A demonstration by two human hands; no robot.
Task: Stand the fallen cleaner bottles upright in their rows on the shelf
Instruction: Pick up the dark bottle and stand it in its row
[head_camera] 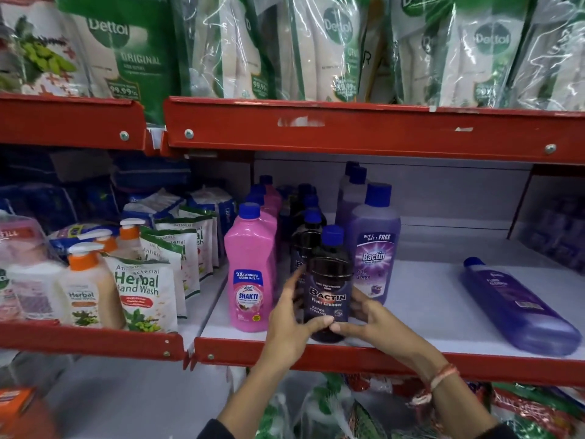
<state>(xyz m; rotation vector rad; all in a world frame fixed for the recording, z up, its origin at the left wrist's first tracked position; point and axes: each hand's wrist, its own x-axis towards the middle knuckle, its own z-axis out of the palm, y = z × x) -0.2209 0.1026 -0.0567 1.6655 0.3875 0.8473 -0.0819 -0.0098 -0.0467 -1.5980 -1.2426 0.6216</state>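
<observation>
while upright at the shelf [411,331] edge, dark bottle [329,280] clamped between left hand [289,324] and right hand [370,321] fingers [345,327]; purple bottle [519,308] flat

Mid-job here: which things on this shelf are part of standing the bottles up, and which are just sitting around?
Part of the job:
dark bottle, held by left hand and right hand
fallen purple bottle
upright purple bottle
pink bottle

Just lying about:
hand wash pouches
pump bottles
green packs
</observation>
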